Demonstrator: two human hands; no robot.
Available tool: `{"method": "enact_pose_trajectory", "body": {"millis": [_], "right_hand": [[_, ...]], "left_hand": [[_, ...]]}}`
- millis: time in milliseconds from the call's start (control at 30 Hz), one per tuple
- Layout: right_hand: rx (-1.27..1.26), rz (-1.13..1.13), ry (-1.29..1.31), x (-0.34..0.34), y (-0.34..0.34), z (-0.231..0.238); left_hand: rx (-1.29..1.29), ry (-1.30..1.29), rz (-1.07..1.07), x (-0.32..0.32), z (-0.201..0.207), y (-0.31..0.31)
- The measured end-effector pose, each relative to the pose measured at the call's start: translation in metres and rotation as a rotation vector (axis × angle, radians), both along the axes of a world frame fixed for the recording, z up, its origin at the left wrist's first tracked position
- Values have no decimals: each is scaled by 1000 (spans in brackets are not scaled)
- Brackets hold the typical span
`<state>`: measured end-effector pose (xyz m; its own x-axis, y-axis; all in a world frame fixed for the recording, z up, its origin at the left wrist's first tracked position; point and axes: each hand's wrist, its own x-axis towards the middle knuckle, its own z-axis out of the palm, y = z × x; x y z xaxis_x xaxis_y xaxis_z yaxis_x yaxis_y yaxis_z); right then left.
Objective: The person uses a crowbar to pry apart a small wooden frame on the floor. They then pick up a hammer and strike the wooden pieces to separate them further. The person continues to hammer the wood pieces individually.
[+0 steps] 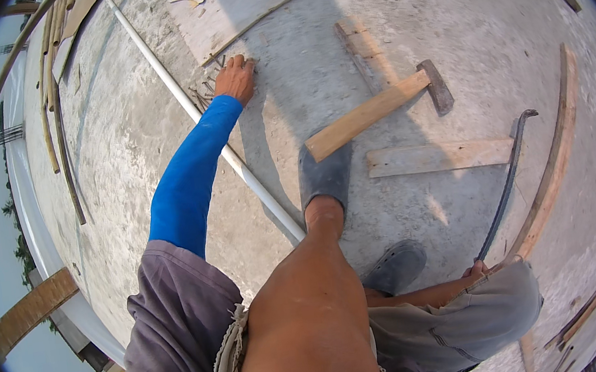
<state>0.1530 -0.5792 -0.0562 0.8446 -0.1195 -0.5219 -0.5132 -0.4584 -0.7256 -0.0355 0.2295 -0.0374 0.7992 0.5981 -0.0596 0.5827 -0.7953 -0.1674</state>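
Observation:
My left hand point(234, 81), its arm in a blue sleeve, reaches down to the concrete beside several loose nails point(204, 97). Its fingers are curled downward, and their tips and anything in them are hidden. At the lower right my right hand point(478, 268) is closed around the lower end of a dark crowbar point(505, 194). The crowbar's hooked end points away from me, and its shaft passes the end of a short board point(436, 157). A hammer point(371, 112) with a thick wooden handle lies with the handle's end over the toe of my grey clog point(325, 173).
A white pipe point(187, 103) runs diagonally across the concrete, under my left arm. Plywood point(246, 6) lies beyond my left hand. Another piece of wood point(364, 48) is beyond the hammer. A long timber point(557, 143) stretches along the right; bamboo poles point(58, 119) lie far left.

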Motion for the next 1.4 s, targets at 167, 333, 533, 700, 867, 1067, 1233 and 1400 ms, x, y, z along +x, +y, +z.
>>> {"method": "enact_pose_trajectory", "body": {"millis": [167, 333, 533, 700, 867, 1067, 1233, 1400], "right_hand": [[-42, -26, -109, -8, 17, 1], [-52, -140, -5, -15, 56, 30], [-96, -163, -32, -21, 77, 39], [-101, 24, -250, -22, 70, 31], [-69, -142, -19, -19, 67, 35], [35, 2, 85, -15, 62, 34], [81, 32, 97, -15, 57, 31], [73, 23, 112, -14, 66, 41]], "left_hand": [[21, 150, -129, -51, 7, 18], [-35, 393, -28, -96, 31, 40], [50, 199, -277, -95, 22, 29], [1, 173, -37, -88, 21, 11], [-60, -35, 2, -68, 20, 11], [-110, 145, -146, -43, 9, 29], [-183, 84, -33, -45, 8, 36], [-186, 41, 9, -47, 3, 36]]}}
